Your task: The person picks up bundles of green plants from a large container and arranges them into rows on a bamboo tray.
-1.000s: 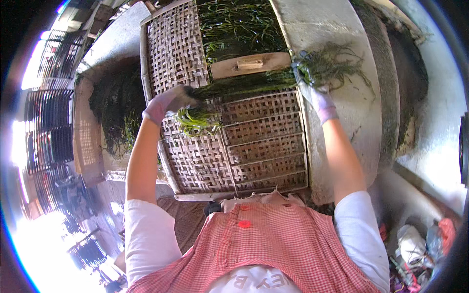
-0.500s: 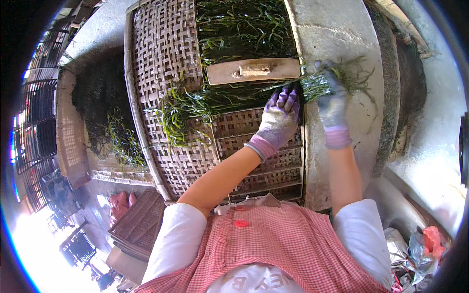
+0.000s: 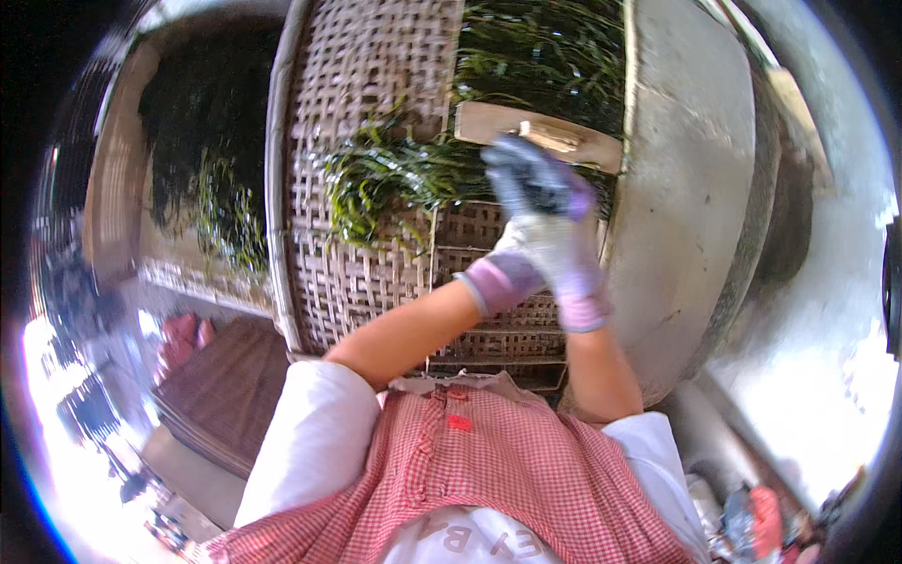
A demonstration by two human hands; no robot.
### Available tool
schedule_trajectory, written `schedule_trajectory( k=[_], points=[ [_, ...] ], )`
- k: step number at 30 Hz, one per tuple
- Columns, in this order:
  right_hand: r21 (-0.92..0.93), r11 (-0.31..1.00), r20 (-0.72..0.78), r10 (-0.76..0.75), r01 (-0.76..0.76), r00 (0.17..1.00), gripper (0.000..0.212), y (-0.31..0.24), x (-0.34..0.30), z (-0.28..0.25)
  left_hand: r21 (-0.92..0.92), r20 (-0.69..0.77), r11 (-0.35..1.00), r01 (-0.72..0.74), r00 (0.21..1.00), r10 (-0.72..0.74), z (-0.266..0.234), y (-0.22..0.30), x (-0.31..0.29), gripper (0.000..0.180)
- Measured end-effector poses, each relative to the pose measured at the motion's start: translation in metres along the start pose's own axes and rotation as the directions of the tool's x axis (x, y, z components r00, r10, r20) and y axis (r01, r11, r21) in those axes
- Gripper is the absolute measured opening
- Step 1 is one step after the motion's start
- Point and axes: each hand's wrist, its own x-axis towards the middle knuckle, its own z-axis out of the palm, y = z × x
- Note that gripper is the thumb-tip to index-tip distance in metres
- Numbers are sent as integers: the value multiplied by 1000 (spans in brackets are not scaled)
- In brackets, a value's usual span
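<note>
My right hand (image 3: 531, 179), in a dark-palmed glove, crosses over my left hand (image 3: 519, 237) just below a wooden board with a raised grip (image 3: 484, 122). Motion smears the right fingers, and they cover most of the left ones. Both hands are over one end of a row of wet green strands, like seaweed (image 3: 371, 183). The row's loose ends spread left over a woven bamboo mat (image 3: 362, 282). Above the board, more strands (image 3: 540, 56) lie combed side by side inside a frame. Whether either hand grips anything is hidden.
A pale ledge (image 3: 681, 179) runs along the right side. To the left stands a bin (image 3: 117, 169) with a dark heap of strands (image 3: 202, 122). Stacked brown woven trays (image 3: 225, 385) sit at lower left, and plastic bags (image 3: 766, 522) at lower right.
My right hand has swung left from the ledge, across my left hand. The strand bundle it held over the ledge no longer shows there. The view has shifted, and the board looks more tilted.
</note>
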Motion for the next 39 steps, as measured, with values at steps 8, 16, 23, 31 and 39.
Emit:
schedule_trajectory(
  k=[8,16,23,31,39],
  points=[
    [-648,439,607,-193,622,770,67,-3,45,24,-448,-237,886,115,941,-242,-32,-28,-18,38],
    [-588,708,557,3,391,831,60,23,30,47,208,-192,901,382,919,-345,-22,-12,-20,27],
    [-642,684,222,-266,346,938,72,53,5,-33,695,-35,678,240,953,-301,-33,0,-19,21],
    [-796,525,184,-267,303,946,67,56,-11,-104,795,11,562,229,921,-390,-43,19,-11,17],
    [-203,969,42,-136,142,990,30,42,2,-106,706,176,690,160,904,-389,-53,54,-5,36]
  ],
)
